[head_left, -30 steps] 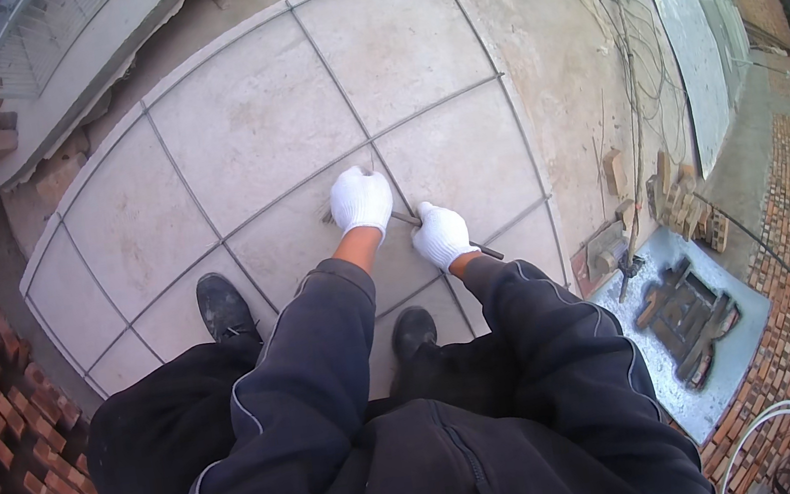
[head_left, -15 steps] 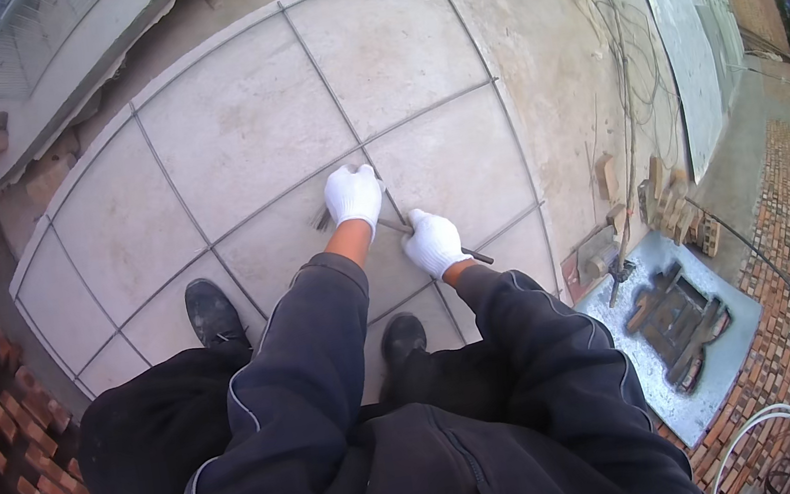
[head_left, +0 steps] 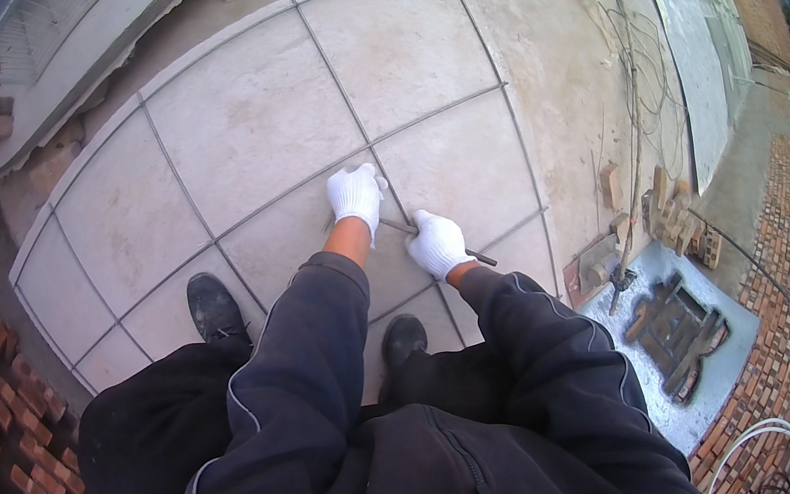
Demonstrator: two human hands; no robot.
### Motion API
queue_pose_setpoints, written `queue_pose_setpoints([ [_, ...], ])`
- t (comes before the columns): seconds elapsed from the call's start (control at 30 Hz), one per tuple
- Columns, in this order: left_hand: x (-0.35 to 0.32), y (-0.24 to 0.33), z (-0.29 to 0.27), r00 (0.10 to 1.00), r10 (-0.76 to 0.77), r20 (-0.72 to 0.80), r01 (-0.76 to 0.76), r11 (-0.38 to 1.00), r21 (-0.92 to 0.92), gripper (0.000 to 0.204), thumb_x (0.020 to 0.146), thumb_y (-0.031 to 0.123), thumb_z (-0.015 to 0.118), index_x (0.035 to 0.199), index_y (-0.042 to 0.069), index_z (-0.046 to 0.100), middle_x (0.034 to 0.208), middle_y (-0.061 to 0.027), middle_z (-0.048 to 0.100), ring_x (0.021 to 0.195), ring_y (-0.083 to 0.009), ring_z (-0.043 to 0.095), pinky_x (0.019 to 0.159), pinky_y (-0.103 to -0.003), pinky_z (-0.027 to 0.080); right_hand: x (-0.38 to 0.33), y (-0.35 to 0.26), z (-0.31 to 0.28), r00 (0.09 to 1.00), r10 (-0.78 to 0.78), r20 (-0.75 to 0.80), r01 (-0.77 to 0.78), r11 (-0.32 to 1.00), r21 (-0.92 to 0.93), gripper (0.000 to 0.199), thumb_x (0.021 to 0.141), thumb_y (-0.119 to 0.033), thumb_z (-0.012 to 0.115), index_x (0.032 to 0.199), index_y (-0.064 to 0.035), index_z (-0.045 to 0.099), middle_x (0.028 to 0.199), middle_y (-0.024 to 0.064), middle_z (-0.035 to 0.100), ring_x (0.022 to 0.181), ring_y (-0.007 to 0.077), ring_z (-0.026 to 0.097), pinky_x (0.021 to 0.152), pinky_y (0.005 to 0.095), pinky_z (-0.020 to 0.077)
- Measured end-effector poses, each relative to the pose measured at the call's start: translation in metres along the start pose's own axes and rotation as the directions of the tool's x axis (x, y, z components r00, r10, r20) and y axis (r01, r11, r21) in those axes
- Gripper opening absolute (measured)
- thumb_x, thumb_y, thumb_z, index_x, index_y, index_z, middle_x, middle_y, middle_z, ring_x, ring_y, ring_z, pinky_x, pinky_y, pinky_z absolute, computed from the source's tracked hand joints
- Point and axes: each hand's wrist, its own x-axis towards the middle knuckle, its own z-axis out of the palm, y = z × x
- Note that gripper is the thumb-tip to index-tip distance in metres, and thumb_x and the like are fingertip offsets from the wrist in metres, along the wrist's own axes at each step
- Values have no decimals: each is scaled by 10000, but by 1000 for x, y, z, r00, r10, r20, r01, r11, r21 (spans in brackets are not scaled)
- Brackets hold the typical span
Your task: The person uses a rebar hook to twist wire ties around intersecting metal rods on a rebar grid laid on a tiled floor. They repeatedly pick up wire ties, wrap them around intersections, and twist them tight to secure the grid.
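Observation:
A grid of thin steel bars (head_left: 279,199) lies over a pale concrete slab (head_left: 239,107) in front of my boots. My left hand (head_left: 354,195), in a white knit glove, is closed beside a crossing of two bars. A few thin wire ends poke out at its left edge; the rest of the wire bundle is hidden by the glove. Just to the right and nearer, my gloved right hand (head_left: 436,244) wraps round a slim dark rod-like tool, perhaps a tying hook. Its shaft (head_left: 398,226) points toward my left hand, and its handle end (head_left: 483,258) sticks out behind. The tool's tip is hidden.
On the right a metal sheet (head_left: 674,253) carries dark scraps, with wood offcuts (head_left: 685,228) beside it. Loose wire and a long pole (head_left: 632,82) lie farther off. Brick paving (head_left: 15,452) borders both sides. A concrete panel (head_left: 87,68) with bricks lies far left.
My left hand has turned slightly, and the wire bundle that fanned out at its left now barely shows. My right hand keeps its grip on the tool. The view has shifted slightly.

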Motion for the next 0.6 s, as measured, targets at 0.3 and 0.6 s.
queue_pose_setpoints([
  [0.3, 12, -13, -5, 998, 20, 63, -25, 996, 81, 188, 995, 111, 667, 1022, -64, 732, 768, -157, 760, 569, -197, 646, 550, -367, 486, 20, -7, -66, 992, 62, 107, -64, 998, 15, 186, 912, -158, 708, 1052, -40, 738, 1039, 268, 784, 1031, 472, 750, 908, 558, 588],
  [0.6, 13, -11, 1, 994, -41, 101, 24, 986, 163, 210, 1012, 150, 670, 997, -41, 756, 772, -152, 775, 559, -211, 652, 534, -385, 492, 74, -42, -157, 925, 186, 331, -308, 876, 371, 332, 1023, -143, 642, 1275, 34, 765, 864, 127, 746, 732, 215, 728, 670, 366, 588],
])
